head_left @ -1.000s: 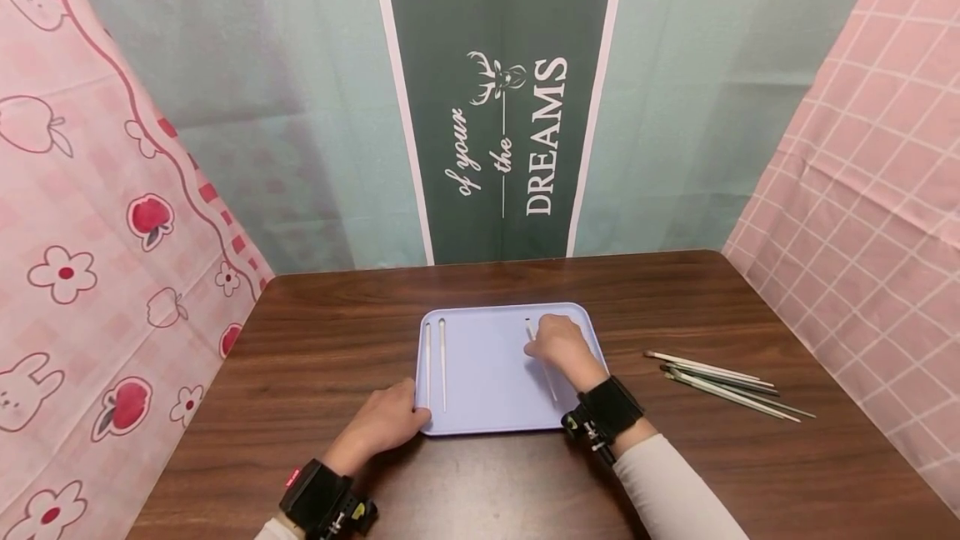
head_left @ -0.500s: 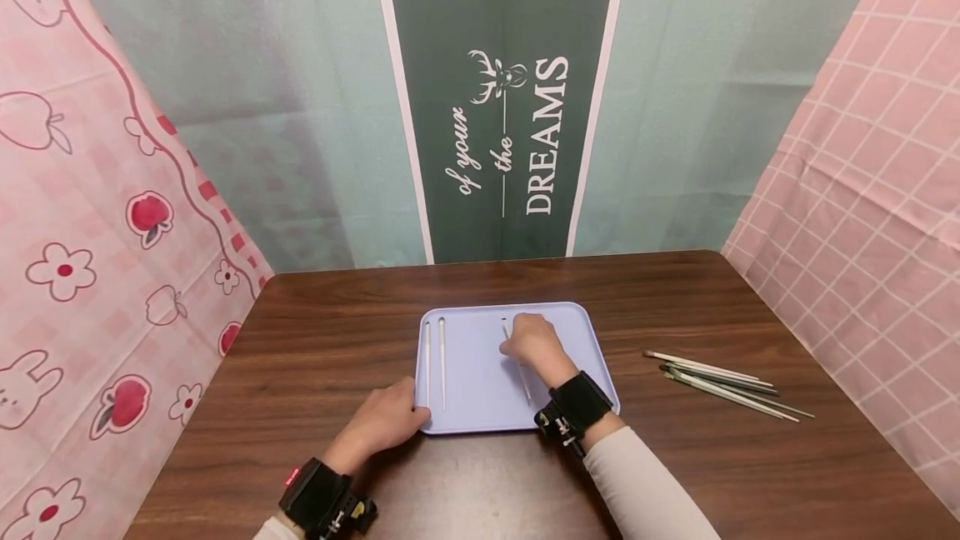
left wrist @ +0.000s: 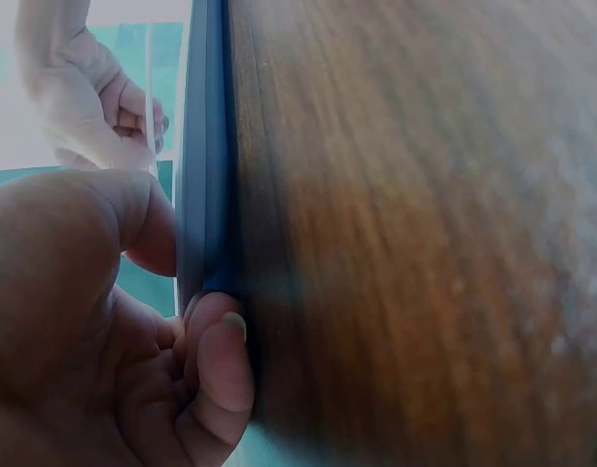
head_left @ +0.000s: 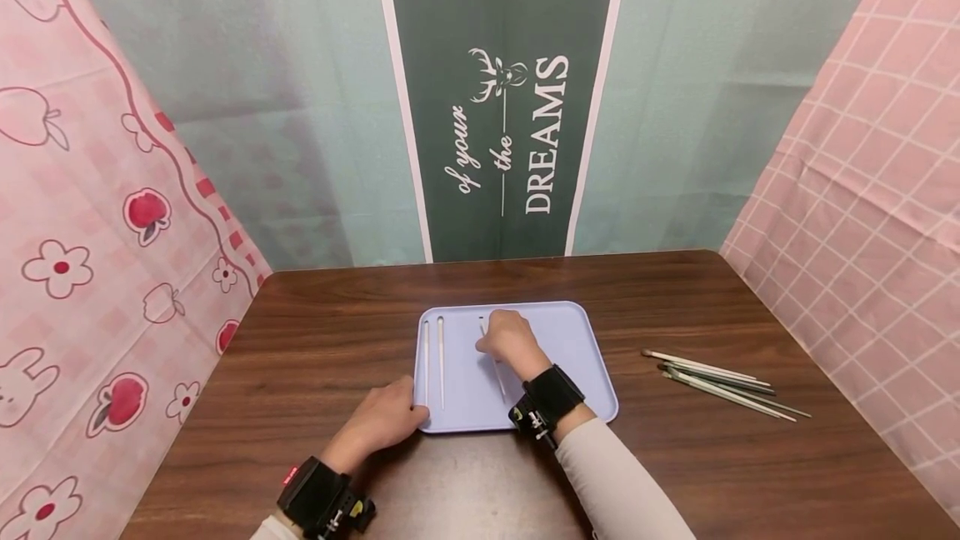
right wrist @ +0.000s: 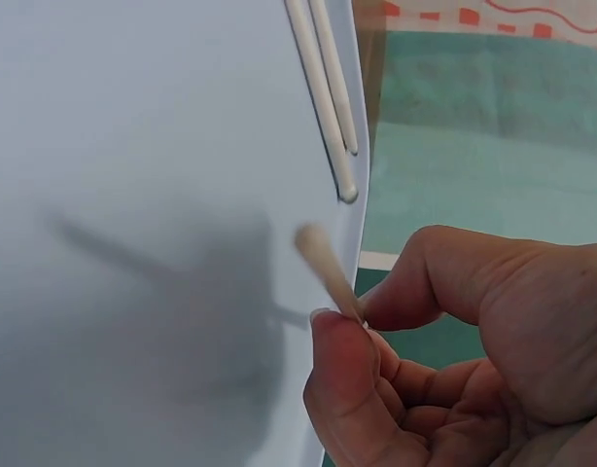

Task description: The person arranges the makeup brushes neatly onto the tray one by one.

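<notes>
Leftward travel across the tray [head_left: 592, 357] is seen: the right hand [head_left: 508, 342], which pinches one white chopstick [head_left: 495, 372], has been carried closer to the two chopsticks [head_left: 433, 361] laid at the left edge. The tray's near-left corner is gripped by the left hand [head_left: 386, 422].
</notes>
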A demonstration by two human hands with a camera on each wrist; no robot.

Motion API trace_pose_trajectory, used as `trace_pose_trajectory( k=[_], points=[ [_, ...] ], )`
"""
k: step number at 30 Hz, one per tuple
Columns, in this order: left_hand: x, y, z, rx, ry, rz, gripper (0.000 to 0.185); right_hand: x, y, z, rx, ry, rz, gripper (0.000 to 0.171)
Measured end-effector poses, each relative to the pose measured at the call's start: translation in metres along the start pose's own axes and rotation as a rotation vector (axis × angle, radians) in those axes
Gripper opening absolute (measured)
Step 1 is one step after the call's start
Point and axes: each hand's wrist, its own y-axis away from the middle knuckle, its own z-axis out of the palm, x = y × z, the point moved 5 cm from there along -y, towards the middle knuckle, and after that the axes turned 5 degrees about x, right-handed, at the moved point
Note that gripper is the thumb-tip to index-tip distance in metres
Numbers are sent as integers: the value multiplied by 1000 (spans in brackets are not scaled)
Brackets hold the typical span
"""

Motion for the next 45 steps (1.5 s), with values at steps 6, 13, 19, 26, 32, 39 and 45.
trace_pose_trajectory(
  k=[6,13,19,26,32,39,45],
  points=[
    [1,1,-1,5,2,15,23,-13,1,5,5,-28,-4,31],
    [0,1,0,8,-5,13,24,-24,2,10,3,-39,-20,34],
    [0,1,0,16,-9,19,23,-29,0,14,14,-37,-30,37],
    [0,1,-1,17,-12,19,24,-36,-2,20,17,-31,-41,36],
    [-1,0,0,11,-15,13,24,-39,-1,22,28,-9,-53,29],
    [-1,1,0,10,-6,9,23,-42,1,23,31,7,-63,26],
    [-1,1,0,2,5,1,23,-42,0,29,14,-20,-47,26]
  ],
)
